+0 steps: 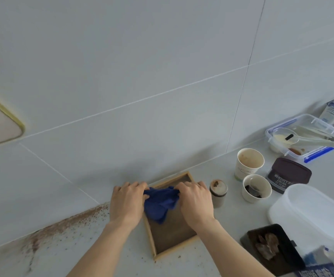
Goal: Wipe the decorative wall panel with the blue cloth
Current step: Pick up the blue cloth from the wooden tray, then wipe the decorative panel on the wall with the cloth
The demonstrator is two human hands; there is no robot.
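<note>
A blue cloth (160, 202) hangs crumpled between both my hands, over a wooden-framed tray with a dark brown inside (170, 234) lying flat on the white counter. My left hand (127, 200) grips the cloth's left edge. My right hand (196, 198) grips its right edge. A decorative wall panel, pale pink with a gold rim (0, 124), is mounted on the tiled wall at the far left, partly cut off by the frame edge. Both hands are far from it.
Brown powder is spilled along the counter and wall joint (62, 226). To the right stand a small jar (218, 192), two paper cups (249, 162) (256, 188), a cocoa tin (288, 174), clear plastic containers (306, 134) (312, 208) and a black tray (272, 248).
</note>
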